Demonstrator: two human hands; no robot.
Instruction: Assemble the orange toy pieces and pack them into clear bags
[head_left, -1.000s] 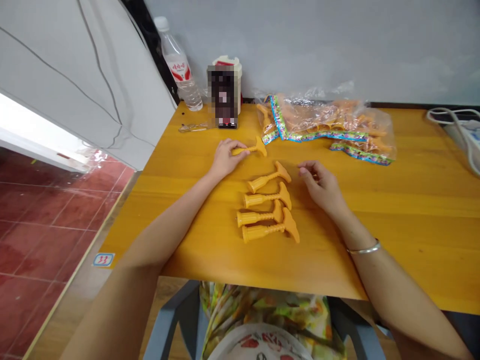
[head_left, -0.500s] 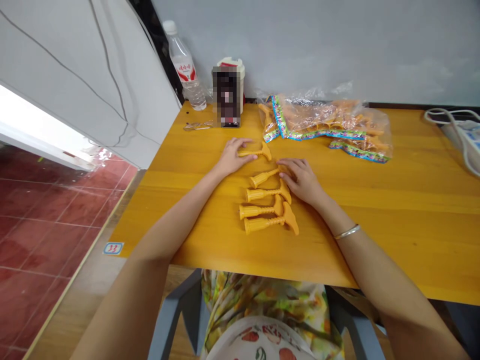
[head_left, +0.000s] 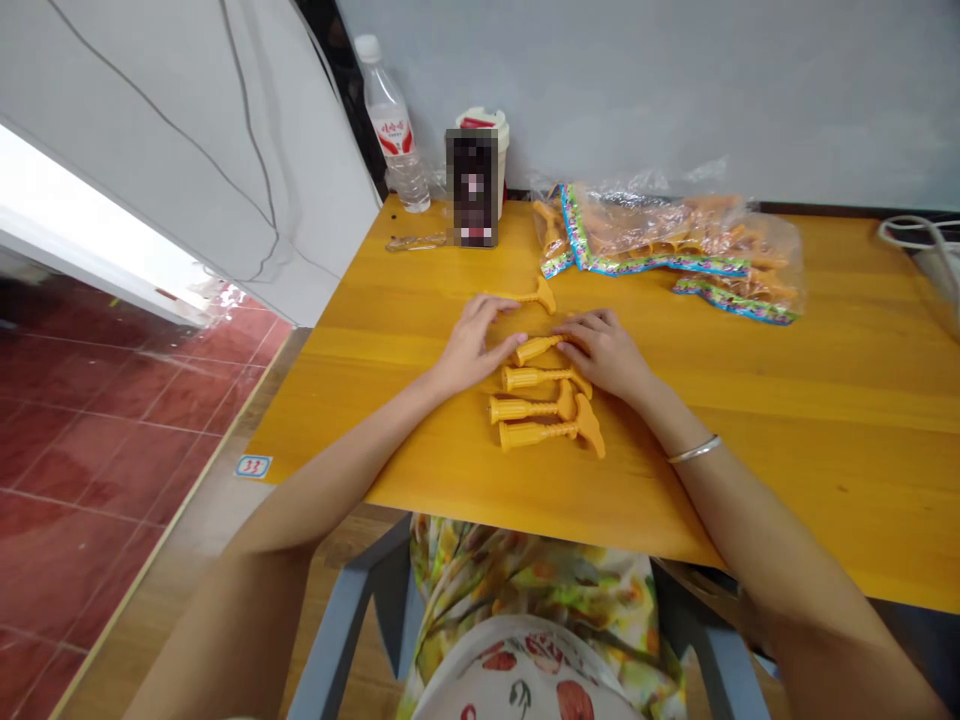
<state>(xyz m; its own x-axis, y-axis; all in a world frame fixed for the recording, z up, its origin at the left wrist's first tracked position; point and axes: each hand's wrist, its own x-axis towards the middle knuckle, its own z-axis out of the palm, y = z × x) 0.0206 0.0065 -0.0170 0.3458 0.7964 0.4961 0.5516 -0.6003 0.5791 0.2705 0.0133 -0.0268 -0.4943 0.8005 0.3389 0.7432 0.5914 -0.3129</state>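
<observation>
Several yellow plastic toy hammers lie in a rough column on the table, handles to the left and heads to the right. My right hand (head_left: 606, 358) has its fingers closed round the head of one toy hammer (head_left: 537, 348), covering that head. My left hand (head_left: 474, 345) is open, thumb apart from the fingers. Its thumb tip is at that hammer's handle end, and its fingers lie by the farthest hammer (head_left: 546, 295). Nearer to me are a hammer with a ribbed handle (head_left: 532, 378), another (head_left: 525, 408) and the nearest one (head_left: 536, 433).
Clear bags of orange-yellow toys (head_left: 660, 240) lie at the back of the table (head_left: 750, 430). A water bottle (head_left: 397, 140), a phone (head_left: 474, 190) leaning on a white cup (head_left: 501, 140), and glasses (head_left: 416, 243) stand back left. A white cable (head_left: 919, 235) lies at the right.
My left hand has let go of the farthest hammer and moved nearer to me, to the handle of the hammer in my right hand. The view has shifted slightly.
</observation>
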